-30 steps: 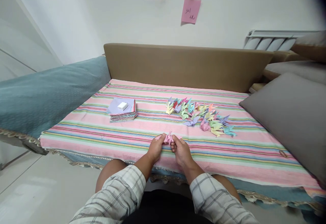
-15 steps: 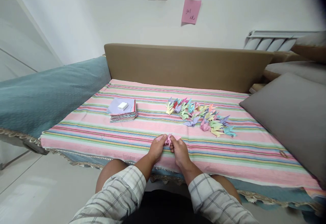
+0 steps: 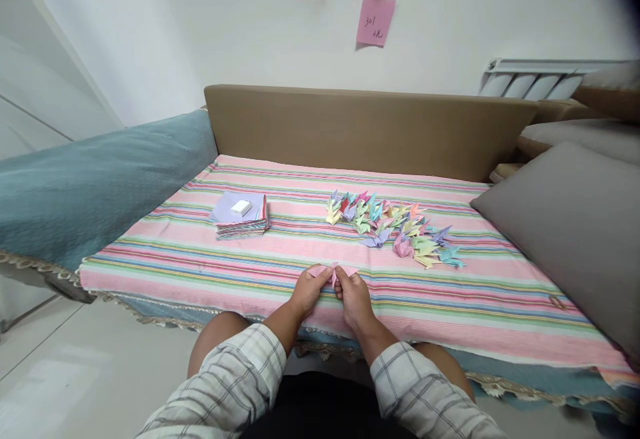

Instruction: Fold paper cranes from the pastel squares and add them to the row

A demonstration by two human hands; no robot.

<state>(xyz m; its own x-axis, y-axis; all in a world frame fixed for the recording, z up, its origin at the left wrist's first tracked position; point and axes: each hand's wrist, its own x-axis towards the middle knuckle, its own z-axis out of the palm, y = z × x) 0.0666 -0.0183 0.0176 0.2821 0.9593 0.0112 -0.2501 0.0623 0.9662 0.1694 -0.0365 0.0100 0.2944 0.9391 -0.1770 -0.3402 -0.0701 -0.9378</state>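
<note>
A pink origami crane (image 3: 335, 276) is pinched between my two hands, just above the striped cloth. My left hand (image 3: 309, 290) grips its left side with thumb and fingers. On the other side, my right hand (image 3: 354, 296) is closed on it, the two thumbs close together at the middle. Pink pointed wings stick out past the fingers to left and right. The fingers hide part of the paper. Beyond my hands and to the right lies a cluster of folded paper cranes (image 3: 383, 236) in many colours.
A stack of coloured paper (image 3: 243, 229) with a small white block (image 3: 241, 208) on top stands at the left. The striped cloth (image 3: 165, 252) covers the sofa seat. A grey cushion (image 3: 570, 226) leans at the right, near a small brownish ring (image 3: 557, 302). Behind rises the brown backrest (image 3: 360, 129).
The pink crane's wings now spread flatter and show more clearly at both sides. My thumbs have shifted slightly at its middle; the rest looks the same.
</note>
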